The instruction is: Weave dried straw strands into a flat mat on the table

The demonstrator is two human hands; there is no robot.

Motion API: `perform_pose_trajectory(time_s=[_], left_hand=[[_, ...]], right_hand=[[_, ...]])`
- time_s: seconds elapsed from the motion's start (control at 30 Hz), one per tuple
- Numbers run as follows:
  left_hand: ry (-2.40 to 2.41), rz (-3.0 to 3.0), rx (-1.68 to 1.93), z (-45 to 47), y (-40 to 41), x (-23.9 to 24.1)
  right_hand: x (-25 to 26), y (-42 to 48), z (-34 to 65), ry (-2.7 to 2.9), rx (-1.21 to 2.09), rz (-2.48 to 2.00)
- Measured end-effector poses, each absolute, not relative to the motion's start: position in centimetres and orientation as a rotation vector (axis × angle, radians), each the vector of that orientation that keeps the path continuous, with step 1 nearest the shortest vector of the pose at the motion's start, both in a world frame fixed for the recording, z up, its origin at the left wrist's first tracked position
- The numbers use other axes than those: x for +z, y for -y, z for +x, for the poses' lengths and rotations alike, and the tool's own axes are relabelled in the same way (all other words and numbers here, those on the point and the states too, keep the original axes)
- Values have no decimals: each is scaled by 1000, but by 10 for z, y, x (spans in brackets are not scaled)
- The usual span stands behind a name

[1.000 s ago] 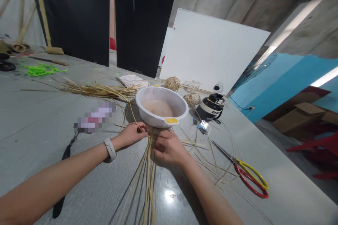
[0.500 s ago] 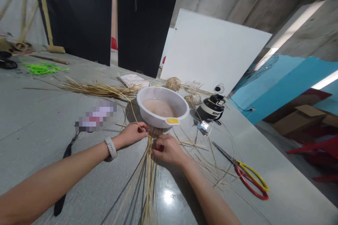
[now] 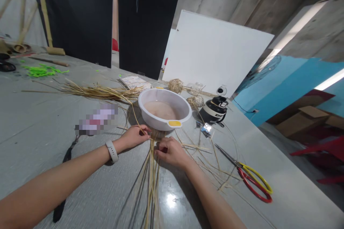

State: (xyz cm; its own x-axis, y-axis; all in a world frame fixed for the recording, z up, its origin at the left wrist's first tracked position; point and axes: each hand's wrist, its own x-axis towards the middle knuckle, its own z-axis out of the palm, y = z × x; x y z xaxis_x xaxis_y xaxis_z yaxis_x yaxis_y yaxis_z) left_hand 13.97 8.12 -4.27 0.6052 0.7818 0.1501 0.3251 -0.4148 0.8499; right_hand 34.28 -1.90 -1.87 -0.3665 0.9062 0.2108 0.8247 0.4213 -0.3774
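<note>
Long, thin bamboo strips [image 3: 151, 182] fan from a crossed, woven-looking part [image 3: 157, 135] just below the basin down to the near edge of the view. My left hand [image 3: 135, 136], with a pale watch band at the wrist, is closed on a single bamboo strip [image 3: 136, 113] that bends up along the basin's left side. To the right of the strips, my right hand [image 3: 172, 151] rests low with its fingers curled in beside the woven part. Whatever its fingertips grip is hidden.
A white basin [image 3: 161, 126] of cloudy water stands directly beyond my hands. Scissors [image 3: 239, 164] and loose strips lie at right, near a black jug [image 3: 212, 112]. A strip bundle [image 3: 99, 92], a blurred-out item [image 3: 98, 120] with a black strap and green pieces [image 3: 43, 71] are at left.
The whole view has shifted very slightly. Both hands keep nearly the same place and pose at the strips.
</note>
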Motion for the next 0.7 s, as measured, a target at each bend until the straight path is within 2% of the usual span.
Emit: perform_pose_trajectory(time_s=[0.7], left_hand=[[-867,1999,685,139,-81,-41]], right_hand=[[-20,20,340,2215,296,-1495]])
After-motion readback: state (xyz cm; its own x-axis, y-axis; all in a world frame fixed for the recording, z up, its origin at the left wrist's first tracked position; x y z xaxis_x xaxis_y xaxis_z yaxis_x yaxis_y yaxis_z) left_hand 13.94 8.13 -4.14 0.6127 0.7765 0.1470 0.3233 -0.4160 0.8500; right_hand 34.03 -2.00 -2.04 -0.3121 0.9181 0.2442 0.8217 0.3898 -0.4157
